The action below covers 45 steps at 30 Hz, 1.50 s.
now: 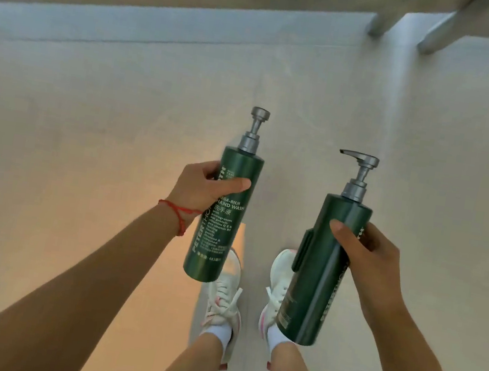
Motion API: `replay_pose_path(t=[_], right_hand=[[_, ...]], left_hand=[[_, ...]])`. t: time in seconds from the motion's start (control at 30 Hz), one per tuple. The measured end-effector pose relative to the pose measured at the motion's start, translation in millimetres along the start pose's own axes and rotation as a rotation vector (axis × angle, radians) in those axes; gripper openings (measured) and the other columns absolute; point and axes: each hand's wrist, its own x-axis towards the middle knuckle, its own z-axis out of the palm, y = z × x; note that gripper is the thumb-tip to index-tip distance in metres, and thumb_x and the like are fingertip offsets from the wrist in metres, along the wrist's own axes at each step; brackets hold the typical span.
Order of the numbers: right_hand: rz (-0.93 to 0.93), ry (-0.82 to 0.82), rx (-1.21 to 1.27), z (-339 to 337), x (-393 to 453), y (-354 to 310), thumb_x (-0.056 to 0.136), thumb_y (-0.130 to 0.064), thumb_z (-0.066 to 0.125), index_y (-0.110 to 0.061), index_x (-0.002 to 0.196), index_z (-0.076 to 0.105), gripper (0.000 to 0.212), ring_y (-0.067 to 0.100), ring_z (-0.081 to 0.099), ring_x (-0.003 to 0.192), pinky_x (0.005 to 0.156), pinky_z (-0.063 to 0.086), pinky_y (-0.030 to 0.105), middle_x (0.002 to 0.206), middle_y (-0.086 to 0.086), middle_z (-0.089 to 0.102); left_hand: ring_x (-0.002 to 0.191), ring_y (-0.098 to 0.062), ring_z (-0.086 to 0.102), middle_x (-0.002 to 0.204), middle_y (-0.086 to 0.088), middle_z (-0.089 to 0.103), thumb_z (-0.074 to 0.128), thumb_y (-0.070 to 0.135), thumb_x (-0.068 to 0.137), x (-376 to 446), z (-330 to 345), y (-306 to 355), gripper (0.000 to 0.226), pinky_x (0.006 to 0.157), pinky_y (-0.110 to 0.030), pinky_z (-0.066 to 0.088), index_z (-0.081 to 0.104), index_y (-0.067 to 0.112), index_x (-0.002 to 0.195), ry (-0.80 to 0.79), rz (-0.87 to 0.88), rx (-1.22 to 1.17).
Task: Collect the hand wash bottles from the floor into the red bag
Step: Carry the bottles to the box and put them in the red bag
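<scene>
two green hand wash bottles are held up off the floor (87, 131): the left bottle (223, 213) is clasped by the left hand (201, 190), the right bottle (323, 272) by the right hand (368, 259). no red bag is seen, so bagging is judged still undone.

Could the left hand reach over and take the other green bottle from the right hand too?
Probably not. The left hand is already full: its fingers wrap one green bottle. The other bottle, in the right hand, hangs close with nothing between, but no fingers are free.

Two green hand wash bottles (223, 213) (320, 271); two hands (201, 190) (374, 260); two white sneakers (225, 302) (276, 293).
</scene>
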Motion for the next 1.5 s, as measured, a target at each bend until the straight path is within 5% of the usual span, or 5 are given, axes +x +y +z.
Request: replay_pose_path(t=[0.4, 0.7, 0.83, 1.2, 1.5], right_hand=[[-0.114, 0.028, 0.079, -49, -190, -196, 0.079, -0.024, 0.066, -0.021, 0.087, 0.066, 0.009, 0.002, 0.066, 0.065, 0.053, 0.049, 0.012, 0.082, 0.001, 0.07], [-0.183, 0.09, 0.2, -94, -325, -301, 0.08, -0.024, 0.064, -0.021, 0.083, 0.067, 0.005, 0.018, 0.066, 0.074, 0.071, 0.053, 0.033, 0.079, 0.002, 0.069], [-0.252, 0.123, 0.248, -123, -367, -324, 0.08, -0.023, 0.065, -0.02, 0.083, 0.067, 0.004, 0.008, 0.067, 0.066, 0.062, 0.051, 0.024, 0.068, -0.007, 0.071], [-0.482, 0.27, 0.297, -238, -417, -367, 0.08, -0.014, 0.065, -0.024, 0.086, 0.063, 0.013, -0.003, 0.064, 0.064, 0.055, 0.049, 0.01, 0.082, -0.002, 0.067], [-0.529, 0.378, 0.319, -361, -417, -375, 0.079, -0.016, 0.067, -0.024, 0.095, 0.061, 0.018, -0.004, 0.064, 0.069, 0.056, 0.048, 0.009, 0.091, -0.002, 0.068]], left_hand=[[0.056, -0.006, 0.064, 0.059, 0.009, 0.07, 0.071, 0.003, 0.071, -230, -31, 186, 0.015, 0.054, -0.018, 0.052, 0.069, 0.018, 0.075, -0.055, 0.111, -0.179], [0.061, -0.01, 0.064, 0.066, 0.005, 0.069, 0.076, 0.009, 0.067, -360, -44, 295, 0.017, 0.058, -0.022, 0.052, 0.07, 0.021, 0.077, -0.064, 0.264, -0.165], [0.061, -0.008, 0.064, 0.072, 0.002, 0.068, 0.075, 0.007, 0.068, -405, -31, 330, 0.02, 0.059, -0.022, 0.052, 0.068, 0.024, 0.078, -0.088, 0.348, -0.164], [0.077, -0.011, 0.063, 0.085, 0.003, 0.067, 0.075, 0.01, 0.068, -478, 64, 412, 0.028, 0.058, -0.01, 0.05, 0.061, 0.026, 0.087, -0.245, 0.606, 0.019], [0.081, -0.012, 0.063, 0.088, 0.006, 0.066, 0.076, 0.013, 0.067, -503, 196, 472, 0.031, 0.064, -0.019, 0.047, 0.06, 0.029, 0.088, -0.318, 0.713, 0.09]])
